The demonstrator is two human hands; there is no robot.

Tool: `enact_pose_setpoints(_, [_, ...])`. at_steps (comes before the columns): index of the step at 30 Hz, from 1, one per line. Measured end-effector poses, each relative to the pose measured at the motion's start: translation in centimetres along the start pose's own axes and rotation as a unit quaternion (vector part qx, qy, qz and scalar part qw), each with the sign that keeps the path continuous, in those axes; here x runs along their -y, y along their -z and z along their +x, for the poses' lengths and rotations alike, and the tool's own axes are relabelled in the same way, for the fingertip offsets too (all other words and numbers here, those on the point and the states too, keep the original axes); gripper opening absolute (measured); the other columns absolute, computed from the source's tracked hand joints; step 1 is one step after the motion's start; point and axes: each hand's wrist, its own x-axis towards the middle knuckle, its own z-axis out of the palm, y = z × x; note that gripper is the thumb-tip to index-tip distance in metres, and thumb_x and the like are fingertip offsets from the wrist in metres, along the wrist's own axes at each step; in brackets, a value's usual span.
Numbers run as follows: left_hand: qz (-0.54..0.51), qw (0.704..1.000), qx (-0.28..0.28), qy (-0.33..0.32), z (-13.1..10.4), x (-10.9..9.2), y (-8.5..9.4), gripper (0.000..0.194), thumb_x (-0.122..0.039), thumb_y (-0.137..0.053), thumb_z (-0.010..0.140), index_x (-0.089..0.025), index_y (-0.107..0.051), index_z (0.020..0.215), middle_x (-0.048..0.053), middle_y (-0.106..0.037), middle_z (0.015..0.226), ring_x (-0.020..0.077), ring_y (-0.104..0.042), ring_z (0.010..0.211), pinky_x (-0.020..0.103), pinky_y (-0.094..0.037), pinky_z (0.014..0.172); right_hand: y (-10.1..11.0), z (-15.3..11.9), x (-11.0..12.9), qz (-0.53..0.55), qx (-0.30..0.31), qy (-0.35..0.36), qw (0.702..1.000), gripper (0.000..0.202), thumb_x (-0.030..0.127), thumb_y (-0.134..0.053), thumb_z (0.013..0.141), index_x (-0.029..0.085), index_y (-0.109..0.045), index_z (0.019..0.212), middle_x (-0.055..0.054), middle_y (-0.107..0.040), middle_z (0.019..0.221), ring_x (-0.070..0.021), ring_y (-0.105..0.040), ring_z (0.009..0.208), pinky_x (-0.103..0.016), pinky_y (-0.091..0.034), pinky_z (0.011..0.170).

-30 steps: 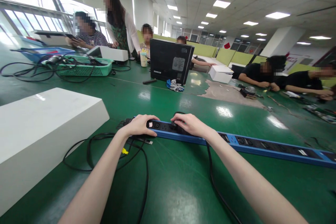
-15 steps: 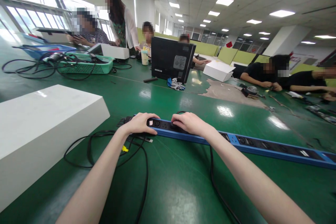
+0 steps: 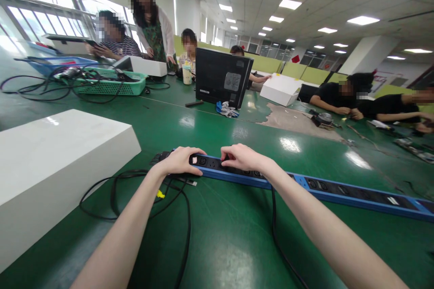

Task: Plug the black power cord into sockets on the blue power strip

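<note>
Far left: big white box point(image 3: 64, 153) is sitting on the green table point(image 3: 224, 235). Behind it, a green basket point(image 3: 111, 86) is holding tangled cords. Just right of the box, loops of black cable point(image 3: 114, 196) are lying on the table, partly hidden by the left forearm, with a yellow plug point(image 3: 160, 194) showing beside it.

Left hand point(image 3: 178, 161) is gripping the power strip point(image 3: 301, 181) near its left end, thumb on the near edge, fingers over the far edge. Strip is lying flat across the table, running from there to the right edge of view.

Further back, a black monitor point(image 3: 220, 76) is standing on the table, gloves point(image 3: 227, 109) lying at its base.

Right hand point(image 3: 246, 158) is resting over the strip's sockets, thumb and fingers drawn together; can't tell if they're pinching anything. A black cord point(image 3: 276, 230) is trailing toward the viewer from near the right forearm.

Far right: two people in black are leaning on the table.
</note>
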Motion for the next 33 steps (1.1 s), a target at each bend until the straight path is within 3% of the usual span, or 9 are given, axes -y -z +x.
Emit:
enact_pose_setpoints(15, [-0.014, 1.000, 0.007, 0.004, 0.1, 0.0, -0.1, 0.070, -0.058, -0.081, 0.063, -0.032, -0.067, 0.127, 0.001, -0.073, 0.119, 0.0251, -0.067, 0.106, 0.030, -0.046, 0.094, -0.9, -0.5, -1.0, 0.051, -0.003, 0.015, 0.999, 0.017, 0.036, -0.066, 0.094, 0.022, -0.068, 0.104, 0.003, -0.064, 0.078, -0.0114, -0.055, 0.067, -0.021, -0.034, 0.063])
enact_pose_setpoints(22, [-0.016, 1.000, 0.012, 0.009, 0.2, 0.0, 0.0, 0.071, -0.058, -0.080, 0.062, -0.032, -0.066, 0.127, 0.002, -0.073, 0.120, 0.0250, -0.067, 0.105, 0.030, -0.047, 0.094, -1.1, -1.4, -0.1, -0.020, -0.045, 0.022, 0.999, 0.016, 0.035, -0.066, 0.094, 0.024, -0.065, 0.105, -0.003, -0.068, 0.095, -0.0183, -0.061, 0.092, -0.026, -0.040, 0.075])
enact_pose_setpoints(33, [-0.003, 1.000, 0.015, 0.009, 0.3, -0.2, 0.0, 0.070, -0.057, -0.080, 0.063, -0.032, -0.065, 0.126, 0.001, -0.073, 0.117, 0.0245, -0.067, 0.103, 0.030, -0.047, 0.092, -1.2, -1.9, 0.2, 0.027, -0.042, 0.023, 0.998, 0.018, 0.032, -0.065, 0.094, 0.023, -0.064, 0.110, -0.003, -0.069, 0.101, -0.0174, -0.061, 0.089, -0.026, -0.043, 0.076])
